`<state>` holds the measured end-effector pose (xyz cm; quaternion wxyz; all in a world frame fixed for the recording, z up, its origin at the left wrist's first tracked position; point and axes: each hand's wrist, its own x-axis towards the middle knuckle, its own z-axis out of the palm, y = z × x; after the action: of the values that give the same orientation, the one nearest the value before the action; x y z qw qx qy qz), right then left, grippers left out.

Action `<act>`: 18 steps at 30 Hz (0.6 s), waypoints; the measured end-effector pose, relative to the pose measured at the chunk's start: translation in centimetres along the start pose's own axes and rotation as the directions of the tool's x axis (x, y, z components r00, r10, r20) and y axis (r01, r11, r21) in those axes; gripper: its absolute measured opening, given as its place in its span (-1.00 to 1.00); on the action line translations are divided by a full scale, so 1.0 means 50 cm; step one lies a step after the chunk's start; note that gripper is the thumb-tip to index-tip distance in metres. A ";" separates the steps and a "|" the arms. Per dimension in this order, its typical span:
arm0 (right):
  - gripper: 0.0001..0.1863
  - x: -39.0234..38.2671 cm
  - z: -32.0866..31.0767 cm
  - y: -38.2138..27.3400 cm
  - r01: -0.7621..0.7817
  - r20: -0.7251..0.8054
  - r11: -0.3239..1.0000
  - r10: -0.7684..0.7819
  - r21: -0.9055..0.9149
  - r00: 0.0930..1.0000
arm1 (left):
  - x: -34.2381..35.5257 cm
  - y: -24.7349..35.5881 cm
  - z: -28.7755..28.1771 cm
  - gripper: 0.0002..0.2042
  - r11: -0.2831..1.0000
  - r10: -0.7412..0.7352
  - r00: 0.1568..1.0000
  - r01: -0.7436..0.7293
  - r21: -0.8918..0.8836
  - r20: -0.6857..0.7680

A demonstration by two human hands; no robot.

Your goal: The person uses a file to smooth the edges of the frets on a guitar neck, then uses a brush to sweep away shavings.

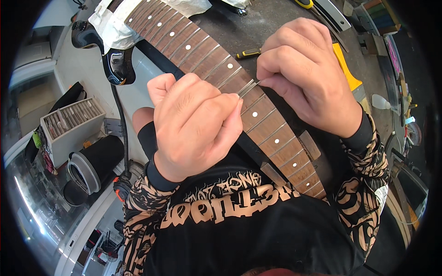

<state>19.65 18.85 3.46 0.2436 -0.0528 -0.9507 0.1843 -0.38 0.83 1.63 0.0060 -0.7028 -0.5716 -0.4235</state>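
Note:
A guitar neck (267, 131) with a brown wooden fretboard, metal frets and white dot inlays runs diagonally from the upper left down to my torso. My left hand (195, 122) is closed over its left side, thumb and forefinger pinched. On the far right edge my right hand (306, 76) is also closed in a pinch. Between both fingertips a thin metal fret wire (249, 87) lies across the fretboard; whether it sits in a slot or just above the wood, I cannot tell. The glossy black guitar body (120, 66) is partly wrapped in white paper (113, 30).
Wooden blocks (309, 145) flank the neck near my torso. A yellow-handled screwdriver (247, 54) lies on the dark workbench (225, 30), with a yellow tool (347, 69) beyond my right hand. At left are a white box (73, 122) of upright flat pieces and a black bin (103, 156).

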 end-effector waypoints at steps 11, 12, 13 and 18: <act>-0.70 -0.012 0.002 0.004 -0.043 -0.038 0.999 0.043 0.005 0.998 | 0.008 0.002 -0.001 -0.72 1.000 0.005 0.999 -0.005 0.003 0.038; -0.69 -0.010 0.001 0.005 -0.033 -0.032 0.999 0.034 0.010 0.999 | 0.008 0.002 -0.001 -0.72 1.000 0.004 1.000 -0.005 0.028 0.028; -0.69 -0.014 0.001 0.003 -0.033 -0.033 0.999 0.033 0.009 0.999 | 0.007 0.004 -0.001 -0.72 1.000 0.005 1.000 -0.006 0.029 0.027; -0.67 -0.039 -0.005 -0.011 -0.074 -0.020 0.997 0.074 0.010 0.997 | 0.003 0.017 0.000 -0.73 1.000 0.002 0.999 -0.002 -0.011 0.054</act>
<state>21.47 18.04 3.03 0.2465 -0.0888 -0.9447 0.1972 0.30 0.66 2.10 -0.0129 -0.7146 -0.5685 -0.4075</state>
